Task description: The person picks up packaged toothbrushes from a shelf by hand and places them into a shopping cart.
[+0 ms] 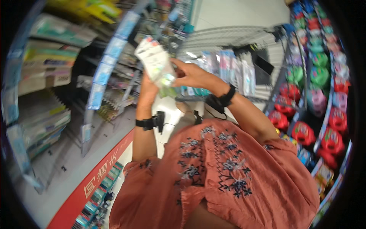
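The room is a shop aisle: pale tiled floor [225, 13] at 12 o'clock, grey shelving [99, 129] w/ blue label strips [114, 49] at 9 to 10, red rounded packs [303, 133] racked at 3. A wire cart [259, 27] stands from 12 to 1 o'clock, carrying slim upright packs [227, 63] and a flat black item [264, 65].

Both hands are occupied, as far as blur lets one tell. The L hand [149, 87] grasps the pale pack [155, 59] from its lower L edge and behind, most fingers hidden; the R hand [194, 74] has thumb and index bent onto the R edge.

The pack itself is at 11 o'clock, held up in mid-air between shelving and cart, tilted, resting on no surface. Prob. light: thin card up top, glossy clear plastic lower down, some green at the bottom end. The card should be fairly stiff but creasable; the plastic prob. slick, so a loose pinch there could slip. Contents too blurred to ID; fragility unclear. Best hold, by judgement: both side edges near mid-length, w/o squeezing the plastic.
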A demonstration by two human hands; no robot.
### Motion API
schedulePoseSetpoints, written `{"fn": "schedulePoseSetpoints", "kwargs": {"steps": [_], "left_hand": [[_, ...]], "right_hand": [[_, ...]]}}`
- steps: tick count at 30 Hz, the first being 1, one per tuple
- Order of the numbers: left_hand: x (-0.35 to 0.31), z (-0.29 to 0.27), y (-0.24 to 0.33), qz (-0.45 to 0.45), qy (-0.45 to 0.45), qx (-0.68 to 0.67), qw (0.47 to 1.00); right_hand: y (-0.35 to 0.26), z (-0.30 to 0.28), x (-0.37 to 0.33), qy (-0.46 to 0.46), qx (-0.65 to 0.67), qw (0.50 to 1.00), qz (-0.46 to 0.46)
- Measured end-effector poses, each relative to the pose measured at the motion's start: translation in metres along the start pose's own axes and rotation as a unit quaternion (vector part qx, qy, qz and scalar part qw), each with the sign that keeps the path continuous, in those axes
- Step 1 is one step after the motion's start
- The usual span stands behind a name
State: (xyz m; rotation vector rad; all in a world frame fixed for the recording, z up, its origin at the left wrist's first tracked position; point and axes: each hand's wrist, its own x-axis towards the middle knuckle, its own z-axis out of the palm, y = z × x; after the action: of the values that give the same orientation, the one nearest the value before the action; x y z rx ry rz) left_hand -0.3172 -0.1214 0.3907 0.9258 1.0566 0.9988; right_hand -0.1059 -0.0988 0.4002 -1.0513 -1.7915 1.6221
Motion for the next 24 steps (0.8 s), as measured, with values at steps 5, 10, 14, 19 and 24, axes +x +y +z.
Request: {"fn": "schedulePoseSetpoints", "kwargs": {"steps": [5, 10, 14, 19, 24], "left_hand": [[0.0, 0.017, -0.025, -0.038, 0.047, -0.088, 0.994], [0.004, 0.036, -0.032, -0.061, 0.017, -0.107, 0.992], [0.023, 0.058, -0.035, -0.057, 0.003, -0.128, 0.99], [0.046, 0.089, -0.05, -0.101, -0.042, -0.182, 0.977], [0.055, 0.127, -0.078, -0.149, -0.053, -0.193, 0.968]], "right_hand": [[0.01, 0.002, -0.028, 0.085, -0.043, 0.995, 0.032], [0.025, -0.007, -0.046, 0.215, -0.169, 0.96, -0.058], [0.024, -0.021, -0.052, 0.204, 0.034, 0.977, 0.053], [0.037, -0.039, -0.073, 0.206, 0.106, 0.965, 0.12], [0.071, -0.065, -0.092, 0.179, 0.236, 0.946, 0.132]]}}
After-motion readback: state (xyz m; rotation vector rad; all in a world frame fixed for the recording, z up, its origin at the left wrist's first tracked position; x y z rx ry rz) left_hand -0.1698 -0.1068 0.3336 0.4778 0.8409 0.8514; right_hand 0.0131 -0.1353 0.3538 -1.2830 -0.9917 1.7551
